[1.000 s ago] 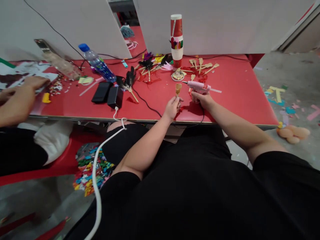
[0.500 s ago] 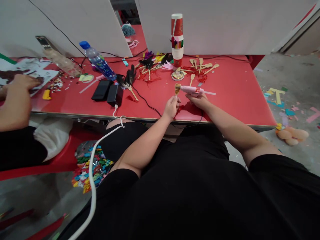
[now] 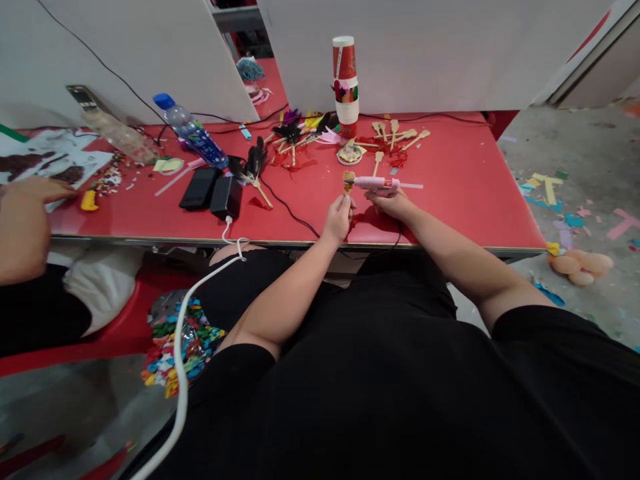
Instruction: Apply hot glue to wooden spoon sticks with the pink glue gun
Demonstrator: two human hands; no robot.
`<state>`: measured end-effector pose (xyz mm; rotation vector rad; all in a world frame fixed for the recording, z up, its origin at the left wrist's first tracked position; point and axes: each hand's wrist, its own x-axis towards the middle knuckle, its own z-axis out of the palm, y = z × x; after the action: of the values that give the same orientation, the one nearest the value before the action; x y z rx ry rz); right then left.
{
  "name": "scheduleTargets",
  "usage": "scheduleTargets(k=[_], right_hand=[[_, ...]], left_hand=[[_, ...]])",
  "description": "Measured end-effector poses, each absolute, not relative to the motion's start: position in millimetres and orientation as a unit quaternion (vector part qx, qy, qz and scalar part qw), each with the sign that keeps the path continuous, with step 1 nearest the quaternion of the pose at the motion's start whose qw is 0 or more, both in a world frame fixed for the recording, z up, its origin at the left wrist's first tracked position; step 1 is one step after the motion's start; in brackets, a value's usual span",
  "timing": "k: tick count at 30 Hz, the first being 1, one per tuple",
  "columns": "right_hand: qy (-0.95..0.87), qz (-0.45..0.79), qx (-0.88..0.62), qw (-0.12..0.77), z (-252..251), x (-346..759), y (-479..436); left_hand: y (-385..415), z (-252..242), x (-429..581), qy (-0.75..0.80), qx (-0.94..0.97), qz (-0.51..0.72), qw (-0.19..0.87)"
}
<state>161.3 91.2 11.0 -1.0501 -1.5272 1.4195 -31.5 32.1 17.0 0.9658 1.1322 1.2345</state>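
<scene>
Glue gun nozzle put to a wooden stick above the near edge of one red table [image 3: 475,193].

On the table stand one stack of paper cups [image 3: 345,80], one water bottle [image 3: 190,130] lying tilted, and two black boxes [image 3: 199,188] side by side. A loose group of spare sticks [image 3: 400,133] lies near the cups, too small to count exactly. One other person's hand [image 3: 30,193] rests at the far left. The right hand [image 3: 395,203] is closed around the one pink glue gun [image 3: 377,183], which lies level with its nozzle at the head of the one wooden stick [image 3: 348,179]. The left hand [image 3: 339,219] pinches this stick upright by its lower end. I judge this to be the gluing step. It calls for a steady left hand and a light squeeze, because the head is very small.
</scene>
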Motion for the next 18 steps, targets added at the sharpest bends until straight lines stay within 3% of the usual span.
scheduleTargets(k=[4, 18], right_hand=[[-0.629, 0.495, -0.446, 0.400, 8.7, 162.8, 91.4], [-0.638, 0.501, -0.433, 0.393, 4.3, 165.1, 93.8]], left_hand=[[30.0, 19.1, -31.4, 0.490, 0.422, 0.522, 0.557], [26.6, 21.1, -31.7, 0.489, 0.433, 0.516, 0.555]])
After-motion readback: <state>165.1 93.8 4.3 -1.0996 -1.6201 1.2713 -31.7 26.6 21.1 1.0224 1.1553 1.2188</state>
